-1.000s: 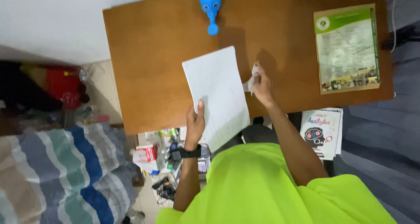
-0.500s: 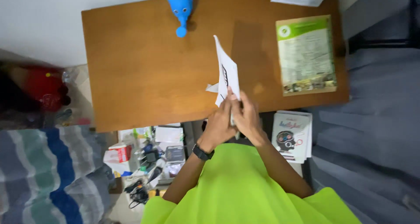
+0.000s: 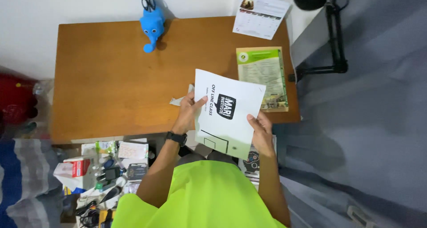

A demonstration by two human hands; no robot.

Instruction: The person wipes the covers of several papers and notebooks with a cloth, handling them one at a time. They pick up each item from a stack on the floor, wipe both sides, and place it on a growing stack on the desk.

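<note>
A white booklet with a black logo and printed text on its cover is held face up over the near edge of the wooden desk. My left hand grips its left edge, thumb on the cover. Its lower right edge is held by my right hand. A crumpled scrap of white paper lies on the desk just left of my left hand. A black watch sits on my left wrist.
A blue elephant-shaped holder with scissors stands at the desk's back. A green-covered book lies at the desk's right; a white printed card leans behind it. A black lamp stands right. Clutter lies under the desk.
The booklet, first held blank side up by my left hand alone, was turned edge-on with both hands, and now faces up with its printed cover showing. My right hand let go of the paper scrap.
</note>
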